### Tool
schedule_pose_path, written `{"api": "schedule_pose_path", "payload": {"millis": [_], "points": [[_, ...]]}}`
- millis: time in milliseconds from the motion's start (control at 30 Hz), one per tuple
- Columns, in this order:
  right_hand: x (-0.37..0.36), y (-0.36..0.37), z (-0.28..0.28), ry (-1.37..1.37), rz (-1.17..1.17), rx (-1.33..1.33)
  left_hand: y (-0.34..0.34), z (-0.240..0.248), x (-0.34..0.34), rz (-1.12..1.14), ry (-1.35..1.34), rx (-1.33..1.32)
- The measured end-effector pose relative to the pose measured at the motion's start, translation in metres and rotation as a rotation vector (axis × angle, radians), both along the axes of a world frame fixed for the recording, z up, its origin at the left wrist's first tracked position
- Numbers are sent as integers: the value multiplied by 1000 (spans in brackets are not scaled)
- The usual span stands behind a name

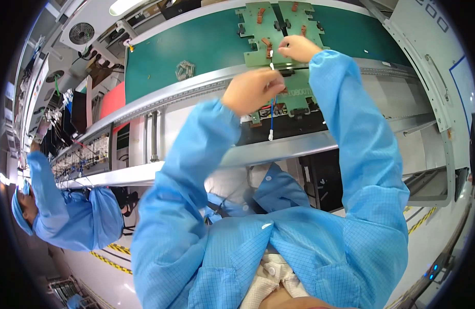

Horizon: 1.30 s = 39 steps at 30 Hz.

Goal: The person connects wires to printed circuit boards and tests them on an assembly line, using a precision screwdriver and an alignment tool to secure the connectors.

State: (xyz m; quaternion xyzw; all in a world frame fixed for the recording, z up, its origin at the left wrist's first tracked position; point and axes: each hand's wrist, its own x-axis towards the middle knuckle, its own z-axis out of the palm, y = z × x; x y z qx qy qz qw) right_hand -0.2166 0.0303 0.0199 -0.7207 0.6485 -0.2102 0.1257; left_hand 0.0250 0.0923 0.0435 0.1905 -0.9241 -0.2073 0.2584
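My left hand, slightly blurred, is closed with its fingers curled over a blue wire. The wire hangs below the fingers and ends in a white connector; another white piece shows above them. Just beyond, my right hand is bent into a pinch beside that upper piece; whatever its fingertips hold is hidden. Both hands are over green fixture plates with brown-red clips: a far left plate, a far right plate and a nearer plate, partly covered by my left hand.
A green work surface runs behind a metal rail. On it lies a small bundle of clear and metallic parts. A white machine panel stands at right. Another person in blue works at far left, near a red sheet.
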Motion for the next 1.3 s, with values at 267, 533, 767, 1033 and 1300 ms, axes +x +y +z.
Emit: {"api": "schedule_pose_path", "payload": {"millis": [267,533,767,1033,1300], "points": [[40,-25,-14,-12,-217,35,53,-53,55,73,331,443],[46,-11,-24,-166,-204,17,41,-59,77,93,434,107],[62,13,-18,-250,-163,122,40,-69,80,168,386,-43],[82,92,43,-119,-45,-303,32,-53,94,98,351,13],[115,174,12,-801,-186,721,-57,-29,128,-58,288,-11]]}}
